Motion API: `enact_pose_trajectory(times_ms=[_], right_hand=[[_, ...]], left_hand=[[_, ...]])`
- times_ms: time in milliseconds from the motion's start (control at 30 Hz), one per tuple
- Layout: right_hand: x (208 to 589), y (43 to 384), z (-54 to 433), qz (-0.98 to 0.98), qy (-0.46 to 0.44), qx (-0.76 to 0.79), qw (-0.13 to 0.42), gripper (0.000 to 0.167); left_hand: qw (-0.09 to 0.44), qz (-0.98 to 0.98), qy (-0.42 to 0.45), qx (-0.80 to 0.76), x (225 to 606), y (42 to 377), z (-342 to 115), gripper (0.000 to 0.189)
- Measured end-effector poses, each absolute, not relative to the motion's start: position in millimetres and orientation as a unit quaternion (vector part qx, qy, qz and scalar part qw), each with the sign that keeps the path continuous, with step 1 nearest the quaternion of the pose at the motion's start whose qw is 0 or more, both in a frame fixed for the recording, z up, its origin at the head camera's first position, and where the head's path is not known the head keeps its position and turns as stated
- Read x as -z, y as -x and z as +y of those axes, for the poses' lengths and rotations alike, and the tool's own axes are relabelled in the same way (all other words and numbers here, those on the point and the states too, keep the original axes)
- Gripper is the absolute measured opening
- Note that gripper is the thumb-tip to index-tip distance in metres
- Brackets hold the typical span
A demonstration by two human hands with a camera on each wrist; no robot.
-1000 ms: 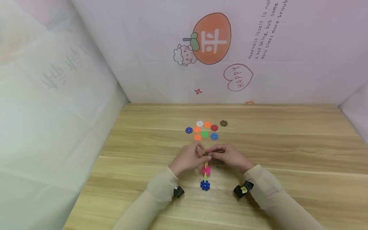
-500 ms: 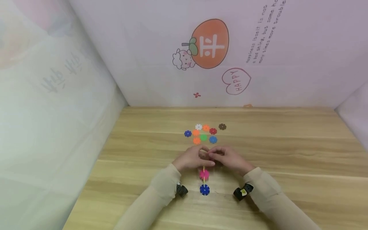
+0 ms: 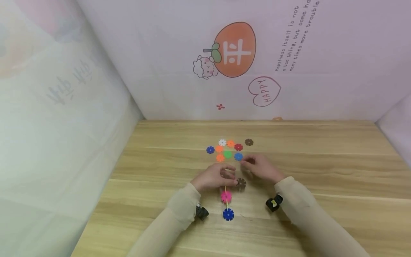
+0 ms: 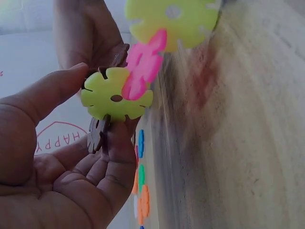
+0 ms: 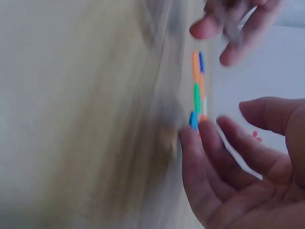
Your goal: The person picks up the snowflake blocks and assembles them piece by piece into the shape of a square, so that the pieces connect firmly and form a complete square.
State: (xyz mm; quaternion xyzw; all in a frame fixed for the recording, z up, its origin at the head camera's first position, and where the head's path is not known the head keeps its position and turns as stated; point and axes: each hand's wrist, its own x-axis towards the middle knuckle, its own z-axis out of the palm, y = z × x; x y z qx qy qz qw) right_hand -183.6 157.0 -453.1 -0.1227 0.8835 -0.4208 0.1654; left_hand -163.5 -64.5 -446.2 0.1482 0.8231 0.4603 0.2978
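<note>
My left hand [image 3: 213, 177] pinches one end of a chain of notched plastic discs between thumb and fingers. In the left wrist view a yellow disc [image 4: 106, 95] has brown discs [image 4: 97, 136] slotted around it, and a pink disc [image 4: 145, 67] joins it to another yellow disc [image 4: 190, 24]. Seen from the head, a brown disc [image 3: 241, 184] sticks out by my left thumb. The chain's near end is a dark blue disc [image 3: 228, 214]. My right hand [image 3: 263, 167] holds nothing; its fingertips are near a loose blue disc [image 3: 238, 157], thumb apart from the fingers.
Beyond the hands lie several loose discs on the wooden table [image 3: 321, 160]: a green disc [image 3: 227, 154], a red disc [image 3: 238, 147], a white disc [image 3: 222, 142], a brown disc [image 3: 249, 142], and orange ones. A printed cloth [image 3: 179, 89] stands behind the table.
My right hand has let go of the chain and moved away, up and right toward the loose blue disc. The left hand still holds the chain; a brown disc now shows beside its thumb.
</note>
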Motion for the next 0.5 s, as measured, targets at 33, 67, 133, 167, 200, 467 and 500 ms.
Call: enact_pose_trajectory(times_ms=[33,67,133,167,200,467,500], right_hand=[[452.9,187.9,157.1,0.897,0.121,0.398,0.149,0.033],[452.7,191.9,156.9,0.907,0.121,0.381,0.135,0.032],[453.3,198.6,157.0,0.922,0.113,0.352,0.117,0.035],[453.3,201.2,156.3,0.927,0.110,0.341,0.112,0.037],[453.3,203.6,155.3,0.931,0.105,0.333,0.110,0.040],[458.4,214.9,141.1,0.949,0.123,0.278,0.084,0.039],[458.9,215.7,139.3,0.951,0.125,0.272,0.080,0.037]], left_hand=[[0.299,0.825,-0.147,-0.457,445.6,163.2,-64.7,0.056],[0.301,0.825,-0.146,-0.454,445.2,163.0,-64.7,0.056],[0.307,0.827,-0.149,-0.446,445.1,162.9,-64.8,0.056],[0.309,0.828,-0.151,-0.442,444.8,162.9,-64.8,0.056],[0.311,0.829,-0.153,-0.438,444.3,162.8,-64.7,0.056],[0.314,0.829,-0.163,-0.433,442.9,163.0,-64.5,0.051],[0.313,0.830,-0.164,-0.431,442.3,163.1,-64.5,0.050]])
